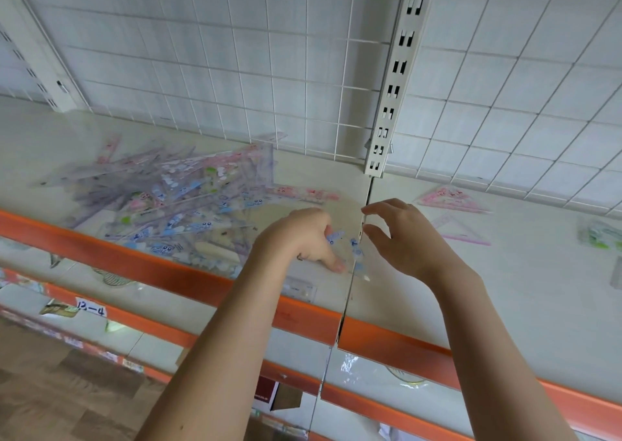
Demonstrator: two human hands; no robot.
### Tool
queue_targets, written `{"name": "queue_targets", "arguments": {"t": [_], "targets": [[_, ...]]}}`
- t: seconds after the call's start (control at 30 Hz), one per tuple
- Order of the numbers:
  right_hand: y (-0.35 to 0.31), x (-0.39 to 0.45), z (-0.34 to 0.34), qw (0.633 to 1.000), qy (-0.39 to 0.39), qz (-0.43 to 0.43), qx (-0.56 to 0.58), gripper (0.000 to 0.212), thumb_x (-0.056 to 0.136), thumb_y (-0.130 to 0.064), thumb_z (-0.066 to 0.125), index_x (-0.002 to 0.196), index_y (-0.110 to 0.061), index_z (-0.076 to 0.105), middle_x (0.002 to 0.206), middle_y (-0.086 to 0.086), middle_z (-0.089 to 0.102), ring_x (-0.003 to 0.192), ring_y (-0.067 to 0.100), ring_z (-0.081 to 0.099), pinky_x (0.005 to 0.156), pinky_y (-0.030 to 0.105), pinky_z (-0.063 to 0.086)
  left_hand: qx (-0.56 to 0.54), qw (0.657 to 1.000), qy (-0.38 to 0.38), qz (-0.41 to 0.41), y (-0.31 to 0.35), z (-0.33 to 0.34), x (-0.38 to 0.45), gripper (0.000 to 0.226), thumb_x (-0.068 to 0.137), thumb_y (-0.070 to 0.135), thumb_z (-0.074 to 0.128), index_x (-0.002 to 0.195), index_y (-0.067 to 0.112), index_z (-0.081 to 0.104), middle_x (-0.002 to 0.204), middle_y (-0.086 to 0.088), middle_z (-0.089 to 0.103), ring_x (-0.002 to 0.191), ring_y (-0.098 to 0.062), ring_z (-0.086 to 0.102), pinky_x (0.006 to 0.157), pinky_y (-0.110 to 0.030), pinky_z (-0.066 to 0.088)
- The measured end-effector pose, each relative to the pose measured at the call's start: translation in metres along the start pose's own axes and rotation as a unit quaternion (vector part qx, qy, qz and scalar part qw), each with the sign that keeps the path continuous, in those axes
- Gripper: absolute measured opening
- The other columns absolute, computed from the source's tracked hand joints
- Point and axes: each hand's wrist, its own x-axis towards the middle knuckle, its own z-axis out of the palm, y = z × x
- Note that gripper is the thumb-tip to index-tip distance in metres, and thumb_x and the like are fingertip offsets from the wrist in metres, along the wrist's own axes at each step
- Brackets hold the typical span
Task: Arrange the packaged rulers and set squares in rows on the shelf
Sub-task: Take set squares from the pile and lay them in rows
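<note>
The left hand (308, 238) pinches a blue packet (348, 250) at the shelf (505, 289) seam, apparently lifted from the pile (175, 201) (still jumbled); the right hand (400, 238) hovers, grip spread, ready to steady it.

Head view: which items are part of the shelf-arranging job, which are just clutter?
Job:
- pile of packaged rulers
- blue packet held by the left hand
- right hand, open above it
- pink set squares
- green packet
- shelf

Lying about:
- label "12-4"
- items on lower shelves
</note>
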Motion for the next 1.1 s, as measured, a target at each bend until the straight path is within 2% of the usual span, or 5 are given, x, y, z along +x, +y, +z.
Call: {"name": "queue_targets", "arguments": {"t": [0.2, 0.53, 0.63, 0.93, 1.1], "targets": [[0.001, 0.004, -0.004, 1.000, 0.005, -0.003, 0.000, 0.032, 0.095, -0.023, 0.050, 0.127, -0.019, 0.056, 0.128, 0.002, 0.054, 0.107, 0.028, 0.053, 0.096, 0.041, 0.041, -0.135, 0.971, 0.184, 0.074, -0.019, -0.005, -0.018, 0.020, 0.080, 0.016, 0.069, 0.070, 0.019, 0.051, 0.067, 0.006, 0.054, 0.055, -0.009, 0.045, 0.050, -0.022, 0.034], [-0.046, 0.080, 0.011, 0.995, -0.056, -0.073, -0.042, 0.042, 0.092, -0.035, 0.054, 0.131, -0.018, 0.051, 0.129, 0.007, 0.054, 0.123, 0.026, 0.046, 0.103, 0.040, 0.039, -0.280, 0.865, 0.416, 0.032, -0.082, -0.026, -0.070, 0.009, 0.087, 0.023, 0.059, 0.095, 0.025, 0.055, 0.092, -0.012, 0.067, 0.081, -0.033, 0.064, 0.077, -0.047, 0.049], [-0.062, 0.098, 0.024, 0.991, -0.082, -0.085, -0.062, 0.049, 0.089, -0.041, 0.058, 0.131, -0.019, 0.050, 0.130, 0.008, 0.053, 0.123, 0.028, 0.045, 0.103, 0.042, 0.038, -0.303, 0.828, 0.472, 0.007, -0.093, -0.028, -0.083, 0.022, 0.086, 0.016, 0.061, 0.104, 0.026, 0.053, 0.098, -0.004, 0.066, 0.085, -0.025, 0.062, 0.078, -0.035, 0.047], [-0.081, 0.110, 0.052, 0.986, -0.110, -0.098, -0.081, 0.052, 0.080, -0.056, 0.062, 0.120, -0.023, 0.057, 0.122, 0.008, 0.046, 0.117, 0.029, 0.042, 0.096, 0.037, 0.035, -0.317, 0.827, 0.465, 0.010, -0.106, -0.032, -0.097, 0.021, 0.091, 0.008, 0.055, 0.103, 0.024, 0.049, 0.086, 0.015, 0.059, 0.063, 0.014, 0.057, 0.053, -0.001, 0.039], [-0.086, 0.113, 0.055, 0.984, -0.107, -0.104, -0.096, 0.052, 0.083, -0.054, 0.059, 0.124, -0.022, 0.052, 0.126, 0.008, 0.044, 0.121, 0.029, 0.038, 0.099, 0.037, 0.032, -0.310, 0.834, 0.457, 0.005, -0.113, -0.036, -0.093, 0.028, 0.090, 0.015, 0.057, 0.086, 0.041, 0.048, 0.092, 0.009, 0.065, 0.082, -0.019, 0.067, 0.069, -0.026, 0.048]]}}
